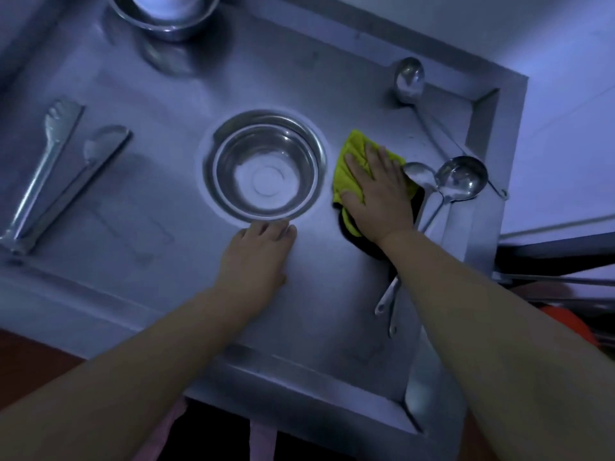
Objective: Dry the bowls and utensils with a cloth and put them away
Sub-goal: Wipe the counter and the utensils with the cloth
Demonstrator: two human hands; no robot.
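Note:
A steel bowl [264,168] sits upright in the middle of the steel table [149,94]. My left hand [258,254] lies flat just in front of it, fingertips touching its near rim. To the right of the bowl lies a yellow and black cloth [352,161], and my right hand [379,191] presses flat on it with spread fingers. Right of the cloth lie a ladle [461,178] and a spoon [417,174], their handles running under my right forearm. Another ladle [408,79] rests at the back right.
Metal tongs [63,174] lie at the left of the table. A second steel bowl [166,15] with something white in it stands at the back edge. The table has a raised rim [482,118] on the right and front. A dark rack stands right of the table.

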